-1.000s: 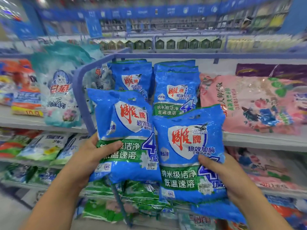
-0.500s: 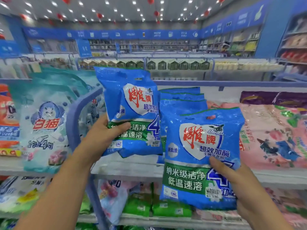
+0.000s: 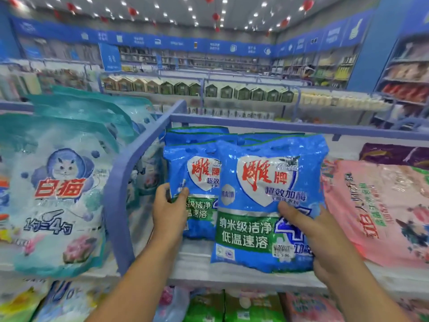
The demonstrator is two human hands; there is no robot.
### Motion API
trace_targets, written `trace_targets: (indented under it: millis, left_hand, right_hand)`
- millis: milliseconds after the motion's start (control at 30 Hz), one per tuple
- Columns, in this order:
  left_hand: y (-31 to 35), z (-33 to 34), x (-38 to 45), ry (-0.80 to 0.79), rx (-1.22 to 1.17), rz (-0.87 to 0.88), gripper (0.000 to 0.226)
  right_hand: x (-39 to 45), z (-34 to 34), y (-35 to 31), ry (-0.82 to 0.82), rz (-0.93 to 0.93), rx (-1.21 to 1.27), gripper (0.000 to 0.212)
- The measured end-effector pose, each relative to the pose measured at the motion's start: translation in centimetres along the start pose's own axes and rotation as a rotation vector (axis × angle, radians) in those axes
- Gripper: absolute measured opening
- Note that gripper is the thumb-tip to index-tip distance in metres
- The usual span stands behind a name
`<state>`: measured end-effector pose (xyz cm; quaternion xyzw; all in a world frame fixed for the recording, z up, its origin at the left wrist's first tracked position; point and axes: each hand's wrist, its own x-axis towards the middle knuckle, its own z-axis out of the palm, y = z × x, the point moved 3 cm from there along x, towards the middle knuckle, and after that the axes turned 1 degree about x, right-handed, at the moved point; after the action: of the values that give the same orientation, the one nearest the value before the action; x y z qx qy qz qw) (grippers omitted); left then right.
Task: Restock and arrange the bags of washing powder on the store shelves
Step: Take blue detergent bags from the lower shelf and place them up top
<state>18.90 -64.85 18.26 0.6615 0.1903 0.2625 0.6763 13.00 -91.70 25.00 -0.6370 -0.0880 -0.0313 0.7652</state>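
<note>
Two blue bags of washing powder with a red logo on a white heart are in my hands at the top shelf (image 3: 232, 278). My left hand (image 3: 170, 209) grips the left edge of the farther blue bag (image 3: 197, 182), which stands upright on the shelf in front of more blue bags (image 3: 197, 133). My right hand (image 3: 325, 242) holds the nearer blue bag (image 3: 262, 205) by its lower right side, thumb across the front. That bag overlaps the left one, and its bottom is at the shelf's front edge.
A purple-blue curved divider rail (image 3: 125, 182) borders the blue bags on the left, with large teal cat-logo bags (image 3: 58, 194) beyond it. Pink bags (image 3: 376, 212) lie to the right. More bags (image 3: 232, 307) fill the shelf below. Other aisles stand behind.
Both hands moved up and forward to the top shelf. The left bag went from held high in the air to standing on the shelf; the right bag moved in beside it.
</note>
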Motion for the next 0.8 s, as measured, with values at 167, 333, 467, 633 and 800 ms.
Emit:
trace_targets:
  millis: [167,333,467,633,800]
  left_hand:
    - [1.1,-1.3,-0.6,-0.001,-0.228,-0.075,0.029]
    - [2.9,-2.7,-2.2,-0.059,0.095,0.086,0.033]
    - [1.3,-2.7,-2.8,-0.181,0.345,0.21,0.057]
    - [2.5,-3.3,-4.3,-0.156,0.499,0.349,0.071]
    - [2.4,-1.9,-4.3,-0.186,0.79,0.787,0.059]
  right_hand:
    - [4.4,4.9,1.9,0.023,-0.056,-0.128,0.018]
    - [5.5,8.9,7.5,0.179,-0.11,-0.614,0.025]
    - [3.9,9.3,8.5,0.191,-0.126,-0.554,0.038]
    - [2.5,8.6,6.2,0.203,-0.132,-0.639,0.117]
    - [4.8,11.0,6.4,-0.073,-0.169,-0.808,0.078]
